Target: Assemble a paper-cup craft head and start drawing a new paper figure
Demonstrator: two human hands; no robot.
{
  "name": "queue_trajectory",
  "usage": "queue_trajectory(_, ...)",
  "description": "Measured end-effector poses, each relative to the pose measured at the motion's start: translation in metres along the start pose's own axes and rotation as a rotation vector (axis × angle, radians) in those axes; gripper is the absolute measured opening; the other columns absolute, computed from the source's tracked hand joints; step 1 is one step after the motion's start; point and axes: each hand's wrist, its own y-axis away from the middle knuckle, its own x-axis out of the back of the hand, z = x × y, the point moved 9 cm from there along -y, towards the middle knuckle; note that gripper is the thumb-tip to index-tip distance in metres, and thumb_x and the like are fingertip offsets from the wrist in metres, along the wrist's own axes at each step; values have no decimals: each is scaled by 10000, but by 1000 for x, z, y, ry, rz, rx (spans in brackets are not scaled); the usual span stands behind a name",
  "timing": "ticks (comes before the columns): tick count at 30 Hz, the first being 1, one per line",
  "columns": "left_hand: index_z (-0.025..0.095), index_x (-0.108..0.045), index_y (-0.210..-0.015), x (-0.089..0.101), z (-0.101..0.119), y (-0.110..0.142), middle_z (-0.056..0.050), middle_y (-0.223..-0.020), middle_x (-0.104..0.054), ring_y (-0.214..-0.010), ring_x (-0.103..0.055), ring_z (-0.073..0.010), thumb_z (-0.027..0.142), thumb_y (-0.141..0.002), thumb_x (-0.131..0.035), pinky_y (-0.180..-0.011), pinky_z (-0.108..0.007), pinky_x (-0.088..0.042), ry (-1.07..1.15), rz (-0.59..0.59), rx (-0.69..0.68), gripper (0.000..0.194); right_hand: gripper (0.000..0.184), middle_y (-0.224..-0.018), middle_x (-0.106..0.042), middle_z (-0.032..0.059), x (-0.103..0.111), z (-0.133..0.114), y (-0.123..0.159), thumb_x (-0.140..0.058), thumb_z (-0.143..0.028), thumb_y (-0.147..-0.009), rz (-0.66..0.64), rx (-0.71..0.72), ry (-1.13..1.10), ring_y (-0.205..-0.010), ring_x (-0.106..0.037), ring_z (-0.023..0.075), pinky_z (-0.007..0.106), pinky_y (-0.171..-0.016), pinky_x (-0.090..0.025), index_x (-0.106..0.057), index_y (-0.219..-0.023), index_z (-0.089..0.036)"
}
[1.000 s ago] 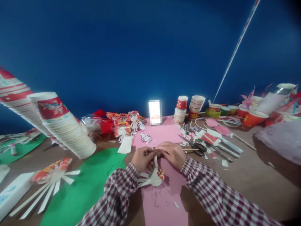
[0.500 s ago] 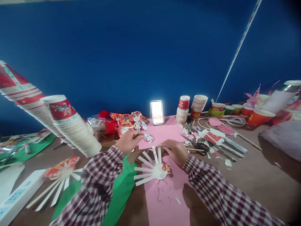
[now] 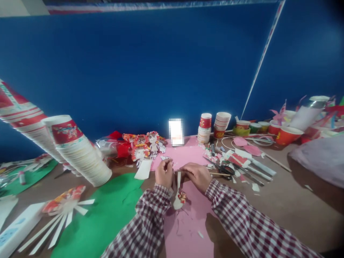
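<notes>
The cut cup (image 3: 177, 205) lies on the pink paper (image 3: 189, 233), pale base showing, with its red-and-yellow printed piece (image 3: 182, 197) at the base's right edge. And here's the change: the left hand (image 3: 164, 173), out beyond the cup's far left half a second ago, is back at the strips! Its sleeve now hides most of the fan that was in plain view, leaving a strip (image 3: 178, 179) pointing away from the base. The left grip is bunched, fingertips close to the thumb; whether it pinches anything, I cannot tell. The right hand (image 3: 198, 175) stays just beyond the cup to the right, fingers curled by the strip's far end, hold unclear. So both hands look to be working the strips together again. Left of the cup, green paper (image 3: 107, 208); beyond it to the right, black scissors (image 3: 227, 170) on the desk (image 3: 290, 204).
</notes>
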Motion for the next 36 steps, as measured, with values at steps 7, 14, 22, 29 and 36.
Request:
queue_trajectory(7,140,-632,-849,-16,-5,4,-11,-522,-571,-395,-467,-102,403,-724,-532,-402,-225,-370,-113,-251,147,308,220,-909,-616,31,-3,1,-2,-415,-178,-863,-25,-14,6,-858,-553,137,252,-756,-411,-600,-978,-207)
queue_trajectory(14,110,-635,-712,-11,3,8,-12,-447,-537,-367,-477,-101,479,-740,-484,-373,-206,-365,-273,-297,203,400,211,-903,-622,33,-5,-1,-3,-427,-174,-860,-16,10,18,-851,-549,142,243,-737,-412,-615,-947,-211)
queue_trajectory(22,109,-657,-705,-13,2,8,12,-424,-522,-357,-438,-74,417,-710,-545,-366,-182,-338,-281,-347,185,327,228,-913,-625,43,-3,-2,-2,-416,-188,-864,8,19,25,-854,-551,154,262,-748,-418,-618,-968,-208)
queue_trajectory(29,82,-665,-779,-14,0,9,19,-411,-513,-330,-416,-62,314,-692,-593,-332,-168,-310,-216,-325,239,258,202,-903,-633,42,-4,-2,-2,-450,-174,-844,30,33,64,-829,-551,151,257,-736,-416,-623,-946,-195)
queue_trajectory(36,84,-667,-827,-13,4,9,28,-410,-522,-338,-409,-55,289,-667,-619,-342,-163,-315,-208,-294,223,264,197,-910,-645,22,-3,0,-2,-449,-190,-853,24,-5,71,-825,-547,147,259,-740,-402,-619,-950,-211)
